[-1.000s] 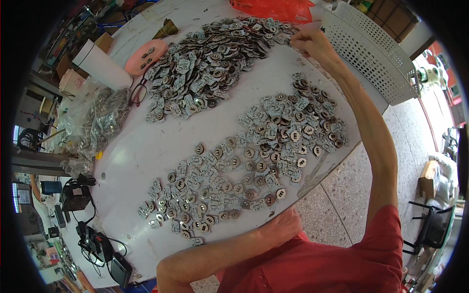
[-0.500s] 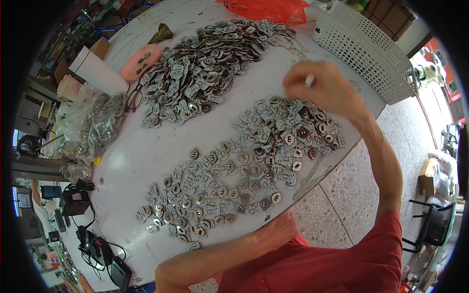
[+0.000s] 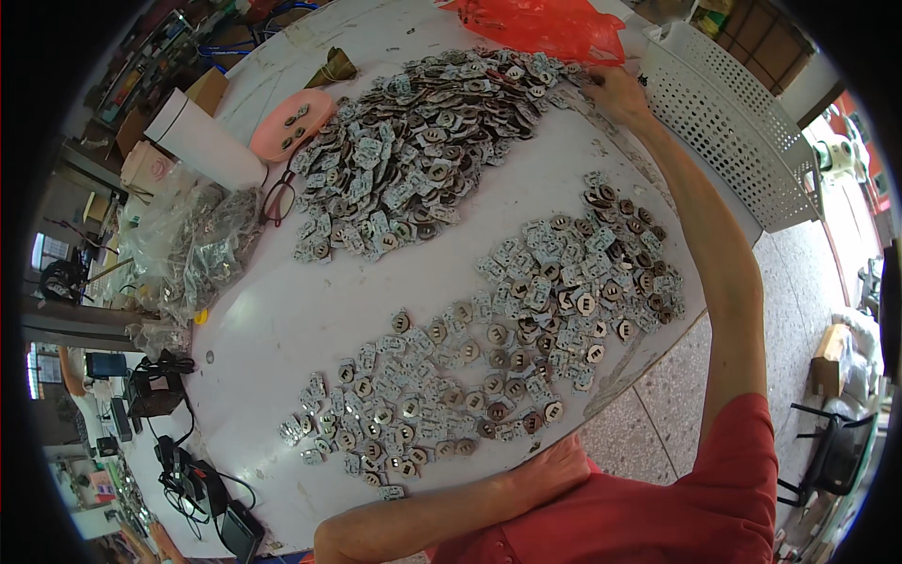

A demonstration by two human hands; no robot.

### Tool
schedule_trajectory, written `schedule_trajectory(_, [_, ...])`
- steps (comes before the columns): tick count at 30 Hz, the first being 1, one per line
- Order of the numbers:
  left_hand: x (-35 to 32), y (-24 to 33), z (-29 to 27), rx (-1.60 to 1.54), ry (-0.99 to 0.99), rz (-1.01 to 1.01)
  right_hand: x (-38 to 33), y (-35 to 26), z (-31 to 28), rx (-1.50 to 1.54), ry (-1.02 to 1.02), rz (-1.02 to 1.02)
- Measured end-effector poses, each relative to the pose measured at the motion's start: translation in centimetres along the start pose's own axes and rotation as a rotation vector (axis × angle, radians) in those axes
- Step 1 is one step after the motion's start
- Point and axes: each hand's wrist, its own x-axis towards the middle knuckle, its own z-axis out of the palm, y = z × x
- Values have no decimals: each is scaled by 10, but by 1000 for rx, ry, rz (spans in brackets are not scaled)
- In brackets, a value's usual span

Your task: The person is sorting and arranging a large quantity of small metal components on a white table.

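Observation:
My right hand is stretched out to the far right end of a large heap of small metal parts. Its fingers are bent down against the parts there, and what lies between them is too small to make out. Nearer me, a second, looser spread of the same parts covers the table, some showing round brownish discs with slots. My left hand rests at the near table edge beside this spread, close to my red shirt; its fingers are mostly hidden.
A white perforated basket stands at the far right, near a red plastic bag. Leftward are a pink dish with several parts, eyeglasses, a white cylinder and clear plastic bags. Black cables and devices lie lower left.
My right hand has moved away from above the nearer spread to the far end of the large heap. My left hand stays at the table edge. The whole view has shifted slightly.

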Motion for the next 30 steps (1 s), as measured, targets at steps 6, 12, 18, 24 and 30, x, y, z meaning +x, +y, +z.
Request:
schedule_trajectory(6, [2, -8, -11, -83, 94, -15, -5, 21, -7, 1, 1, -91])
schedule_trajectory(12, [3, -3, 0, -51, -14, 64, -22, 29, -17, 141, -18, -110])
schedule_trajectory(18, [3, 1, 7, -100, -122, 83, -35, 13, -26, 63, -74, -169])
schedule_trajectory(24, [5, -4, -1, -138, -165, 135, -36, 24, -29, 139, -83, -149])
schedule_trajectory(30, [7, -6, 0, -140, -225, 174, -63, 21, -44, 500, -166, -48])
